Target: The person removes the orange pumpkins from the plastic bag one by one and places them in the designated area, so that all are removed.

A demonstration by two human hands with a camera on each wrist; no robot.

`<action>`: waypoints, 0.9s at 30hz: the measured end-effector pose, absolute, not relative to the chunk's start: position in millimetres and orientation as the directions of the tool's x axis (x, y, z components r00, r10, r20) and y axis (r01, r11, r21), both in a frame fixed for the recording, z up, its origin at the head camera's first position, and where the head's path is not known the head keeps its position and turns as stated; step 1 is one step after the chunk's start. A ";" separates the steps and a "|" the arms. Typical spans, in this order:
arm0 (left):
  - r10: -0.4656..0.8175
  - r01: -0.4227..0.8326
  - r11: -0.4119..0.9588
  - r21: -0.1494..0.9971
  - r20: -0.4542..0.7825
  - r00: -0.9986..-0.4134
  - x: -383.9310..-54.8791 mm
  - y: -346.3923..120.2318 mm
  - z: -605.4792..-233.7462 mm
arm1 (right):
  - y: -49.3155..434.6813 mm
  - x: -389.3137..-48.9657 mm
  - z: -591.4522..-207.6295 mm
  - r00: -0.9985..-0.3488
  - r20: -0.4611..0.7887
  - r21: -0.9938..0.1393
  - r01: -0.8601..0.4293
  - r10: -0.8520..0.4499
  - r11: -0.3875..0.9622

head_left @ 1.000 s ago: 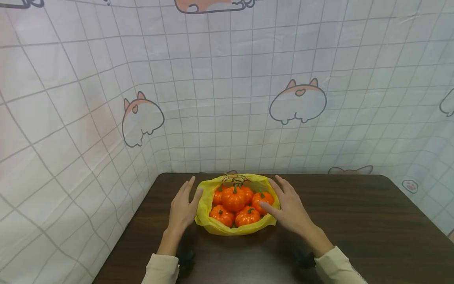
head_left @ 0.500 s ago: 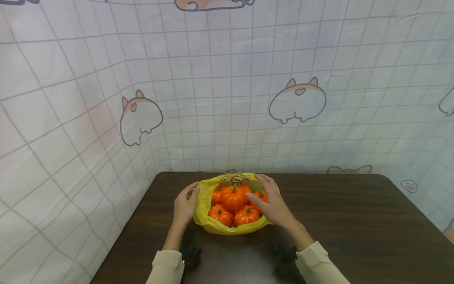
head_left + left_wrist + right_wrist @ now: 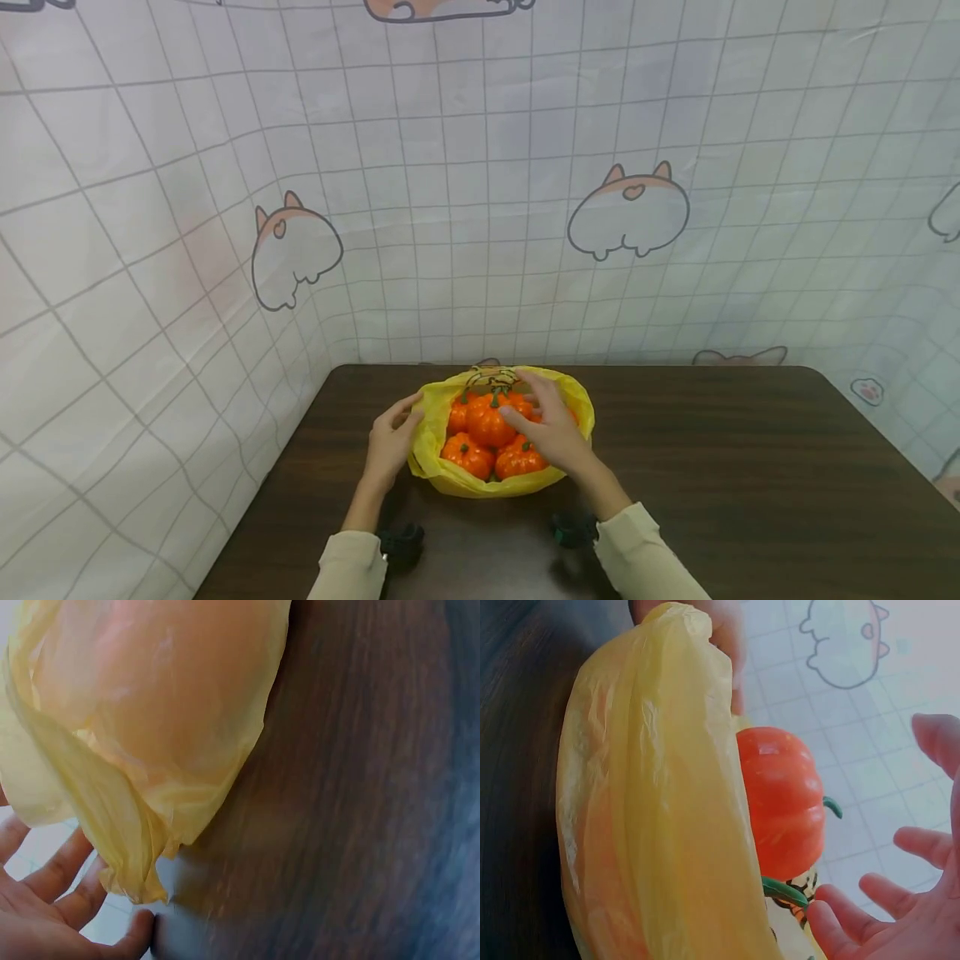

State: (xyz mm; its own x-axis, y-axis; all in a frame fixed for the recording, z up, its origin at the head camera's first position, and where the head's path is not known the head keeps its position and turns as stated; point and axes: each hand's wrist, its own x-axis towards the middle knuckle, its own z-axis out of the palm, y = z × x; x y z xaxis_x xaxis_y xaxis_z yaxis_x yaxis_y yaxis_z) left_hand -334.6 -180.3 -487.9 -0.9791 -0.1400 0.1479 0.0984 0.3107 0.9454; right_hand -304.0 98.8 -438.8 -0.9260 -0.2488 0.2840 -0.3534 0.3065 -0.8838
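Observation:
A yellow plastic bag (image 3: 450, 481) lies with its mouth spread on the dark table. Inside are several shiny orange pumpkins (image 3: 491, 425) with green stems. My left hand (image 3: 386, 446) is at the bag's left side. In the left wrist view its relaxed fingers (image 3: 56, 871) meet the bag's gathered corner, the thumb just below. My right hand (image 3: 558, 437) hovers over the bag's right part, fingers spread and holding nothing, hiding a pumpkin behind it. In the right wrist view an orange pumpkin (image 3: 784, 802) shows beyond the bag's edge, apart from the fingers.
The dark wood table (image 3: 720, 475) extends to the right and in front of the bag. A white gridded sheet (image 3: 510, 192) with cartoon dogs hangs behind and on both sides. A small black device sits at each wrist.
My right hand has moved left from beside the bag to above its contents. My left hand has come in against the bag's left side, its fingers bending slightly. The bag stays put.

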 end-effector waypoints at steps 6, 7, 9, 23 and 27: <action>-0.088 0.114 0.282 0.952 0.144 -0.986 -334.8 -183.8 -488.1 | 95.3 -307.7 -441.9 -0.937 0.253 -0.877 -0.328 -0.241 0.351; -0.074 0.118 0.274 0.955 0.144 -0.987 -335.0 -184.5 -488.5 | 94.9 -308.0 -442.6 -0.939 0.247 -0.874 -0.323 -0.241 0.363; -0.045 0.128 0.259 0.957 0.144 -0.989 -335.6 -186.2 -489.1 | 93.8 -308.4 -444.0 -0.943 0.230 -0.868 -0.311 -0.242 0.388; 0.093 0.106 0.130 0.986 0.095 -0.991 -340.3 -196.6 -495.3 | 88.4 -311.2 -455.3 -0.960 0.142 -0.867 -0.239 -0.243 0.436; 0.081 0.093 0.110 0.990 0.084 -0.993 -340.1 -195.8 -495.9 | 88.6 -312.4 -459.7 -0.960 0.134 -0.856 -0.237 -0.246 0.459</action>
State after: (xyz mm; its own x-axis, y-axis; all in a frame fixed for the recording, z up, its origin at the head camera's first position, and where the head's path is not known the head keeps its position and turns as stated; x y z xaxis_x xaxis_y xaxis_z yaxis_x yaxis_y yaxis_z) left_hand -340.1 -195.8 -495.9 -0.9931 0.0813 0.0843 0.0930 0.1096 0.9896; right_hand -312.4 88.6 -459.7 -0.9601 -0.2458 0.1336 -0.2368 0.4592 -0.8562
